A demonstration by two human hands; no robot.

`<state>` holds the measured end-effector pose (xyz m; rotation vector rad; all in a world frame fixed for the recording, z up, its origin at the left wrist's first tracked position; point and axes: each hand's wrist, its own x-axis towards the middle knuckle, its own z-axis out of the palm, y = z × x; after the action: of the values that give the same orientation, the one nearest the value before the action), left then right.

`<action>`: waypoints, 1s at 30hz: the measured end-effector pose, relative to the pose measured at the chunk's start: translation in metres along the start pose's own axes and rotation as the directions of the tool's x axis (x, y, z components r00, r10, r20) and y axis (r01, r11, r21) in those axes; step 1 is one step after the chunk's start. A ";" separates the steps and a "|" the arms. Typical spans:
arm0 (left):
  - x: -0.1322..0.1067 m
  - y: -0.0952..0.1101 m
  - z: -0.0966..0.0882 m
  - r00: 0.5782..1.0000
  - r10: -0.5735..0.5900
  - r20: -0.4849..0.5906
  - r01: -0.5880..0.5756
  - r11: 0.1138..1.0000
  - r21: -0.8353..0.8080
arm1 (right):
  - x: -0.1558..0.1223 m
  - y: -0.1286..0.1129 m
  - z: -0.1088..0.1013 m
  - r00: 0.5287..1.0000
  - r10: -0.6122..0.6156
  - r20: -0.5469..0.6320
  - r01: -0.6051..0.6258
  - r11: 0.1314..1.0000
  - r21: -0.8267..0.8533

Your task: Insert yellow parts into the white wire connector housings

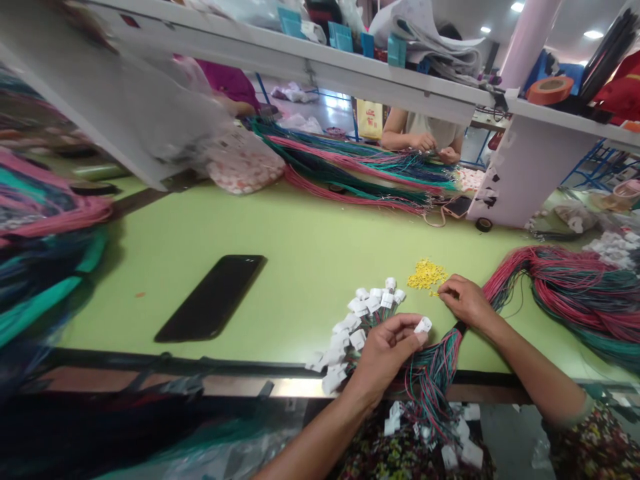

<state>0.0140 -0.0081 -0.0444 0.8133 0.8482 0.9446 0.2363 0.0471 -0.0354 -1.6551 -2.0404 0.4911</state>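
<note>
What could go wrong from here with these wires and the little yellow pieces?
The right hand sits right beside the loose yellow pieces, so a slip might scatter them. The wire bundle hangs over the table edge with white connectors dangling, so its weight might drag or tangle them.

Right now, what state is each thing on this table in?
left hand: raised, gripping a white connector
right hand: low, fingers pinched together
yellow pieces: loose heap beside the right hand
connector bunch: piled together, wires attached
wire bundle: red and green, loosely spread, ends hanging down
phone: lying flat, dark
</note>
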 end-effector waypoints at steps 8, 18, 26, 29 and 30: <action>-0.002 0.007 0.000 1.000 -0.004 0.019 0.003 1.000 0.023 | -0.001 -0.006 0.001 1.000 0.023 -0.018 -0.024 0.998 -0.053; -0.002 0.004 0.001 1.000 0.021 -0.003 -0.021 0.999 0.042 | 0.000 -0.007 -0.003 0.999 -0.040 0.022 0.040 0.999 -0.027; -0.004 0.013 0.004 1.000 -0.006 -0.010 0.006 1.000 0.014 | -0.005 0.000 -0.008 0.998 -0.055 0.035 0.054 0.998 0.019; -0.006 0.014 0.003 1.000 0.009 -0.028 -0.009 1.000 0.002 | -0.009 -0.005 -0.011 0.994 -0.070 0.080 0.065 0.995 0.071; -0.006 0.015 0.003 0.999 0.010 -0.036 -0.010 1.000 0.000 | -0.011 -0.007 -0.012 0.991 -0.087 0.104 0.077 0.993 0.091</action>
<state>0.0095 -0.0094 -0.0289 0.8033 0.8754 0.9707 0.2387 0.0348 -0.0232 -1.5173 -2.1231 0.6433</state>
